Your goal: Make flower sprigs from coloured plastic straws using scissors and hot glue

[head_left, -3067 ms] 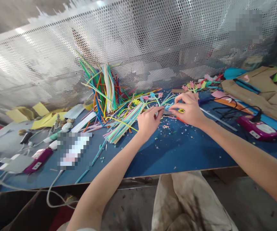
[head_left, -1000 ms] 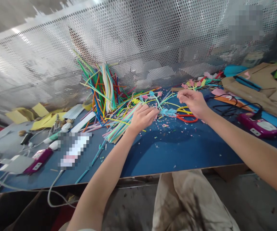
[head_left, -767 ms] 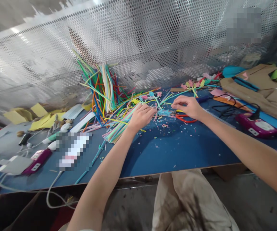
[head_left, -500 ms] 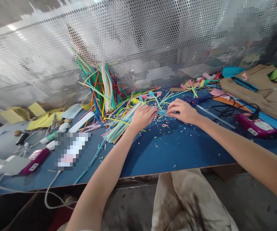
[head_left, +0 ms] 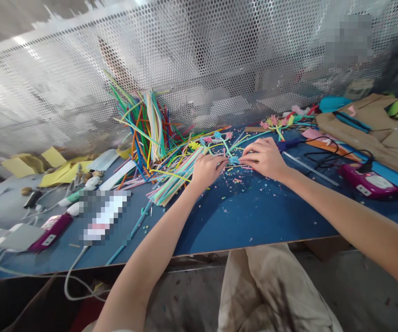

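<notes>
A small blue flower-like piece of pipe cleaner (head_left: 233, 160) sits between my two hands, just above the blue table (head_left: 240, 226). My left hand (head_left: 208, 169) pinches its left side with thumb and fingertips. From the right, my right hand (head_left: 264, 159) closes its fingertips on the same piece. A bundle of pastel pipe cleaners (head_left: 171, 184) lies beside my left hand. Behind the hands are pink, blue and yellow pipe-cleaner flowers (head_left: 217, 136). Next to my right hand lies a dark blue glue gun (head_left: 289, 144), partly hidden, with a clear glue stick (head_left: 311, 169).
Upright pipe cleaners (head_left: 154, 124) lean on a perforated metal screen (head_left: 226, 64). At right are a purple power strip (head_left: 368, 180), black cables and brown paper (head_left: 361, 124). Left stand a phone (head_left: 105, 216), another purple power strip (head_left: 52, 230) and white cables. Tiny scraps dot the table.
My right hand's fingers have shifted slightly and straightened; the dark thing seen at its fingertips no longer shows. My left hand has moved slightly right, and more of the blue piece is visible.
</notes>
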A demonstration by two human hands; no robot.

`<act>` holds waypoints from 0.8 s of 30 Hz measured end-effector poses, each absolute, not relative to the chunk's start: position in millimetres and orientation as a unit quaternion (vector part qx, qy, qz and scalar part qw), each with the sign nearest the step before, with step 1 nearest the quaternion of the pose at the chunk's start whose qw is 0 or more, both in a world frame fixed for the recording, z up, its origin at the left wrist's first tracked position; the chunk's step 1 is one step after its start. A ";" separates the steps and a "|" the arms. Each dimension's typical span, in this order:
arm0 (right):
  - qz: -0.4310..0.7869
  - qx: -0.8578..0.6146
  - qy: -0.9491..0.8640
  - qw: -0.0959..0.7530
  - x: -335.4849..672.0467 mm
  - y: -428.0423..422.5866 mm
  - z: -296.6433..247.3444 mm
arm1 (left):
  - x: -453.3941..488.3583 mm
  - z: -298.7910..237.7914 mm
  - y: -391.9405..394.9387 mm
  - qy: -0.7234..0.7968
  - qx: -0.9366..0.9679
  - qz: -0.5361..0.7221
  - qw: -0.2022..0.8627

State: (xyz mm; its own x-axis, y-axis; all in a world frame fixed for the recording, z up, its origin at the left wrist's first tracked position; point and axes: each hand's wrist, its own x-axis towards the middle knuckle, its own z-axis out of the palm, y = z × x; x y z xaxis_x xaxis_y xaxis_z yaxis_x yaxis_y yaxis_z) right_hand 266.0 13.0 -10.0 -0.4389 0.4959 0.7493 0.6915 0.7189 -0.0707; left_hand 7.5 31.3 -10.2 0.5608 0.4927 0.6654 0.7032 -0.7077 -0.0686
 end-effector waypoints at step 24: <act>-0.146 -0.399 -0.795 0.433 259.2 4.6 -3.9 | 4.2 -4.1 26.0 -0.375 -0.834 -0.367 0.172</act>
State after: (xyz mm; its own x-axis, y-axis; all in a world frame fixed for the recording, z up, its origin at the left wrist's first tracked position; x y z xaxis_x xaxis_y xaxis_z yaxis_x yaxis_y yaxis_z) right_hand 259.2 4.6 -3.9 -0.3075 0.5078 0.8047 0.7602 0.6397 -0.1132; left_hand 4.2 26.0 -4.1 0.4485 0.4993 0.7413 0.7516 -0.6596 -0.0105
